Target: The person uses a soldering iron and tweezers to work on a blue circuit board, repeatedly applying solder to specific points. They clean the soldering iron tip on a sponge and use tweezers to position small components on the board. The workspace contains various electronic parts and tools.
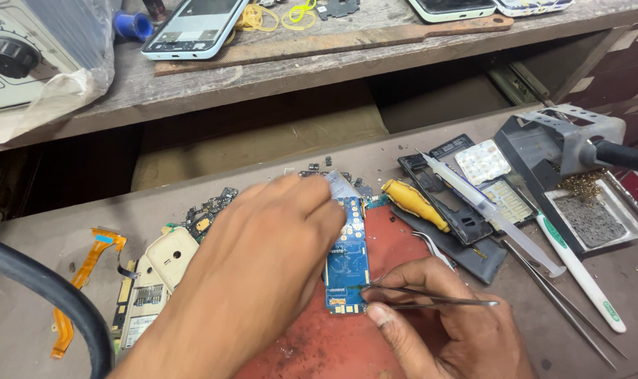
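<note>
Head view shows us our left hand [263,260] reaching across from the lower left, its fingers bent and pinching a small silvery plate [342,185] at the top end of a blue circuit board [348,256]. Our right hand [445,316] comes in from the lower right, thumb and fingers closed on a pair of thin metal tweezers [431,298], whose points touch the board's lower right edge. The board lies lengthwise on a red mat [333,344] on the desk [38,231].

Just right of the board we see a yellow-handled screwdriver [414,203] resting on a black phone frame [449,210], with a clear syringe [487,210] slanting across it. Farther right lie a white pen-like tool with green marking [582,277] and a second pair of tweezers [565,309], and beyond them a grey soldering-iron stand [565,140] with its tray.

Left of our hand sit a cream phone shell [170,254], another board beneath it, and an orange flex cable [80,281]. On the shelf above rests a light blue phone [193,28].
</note>
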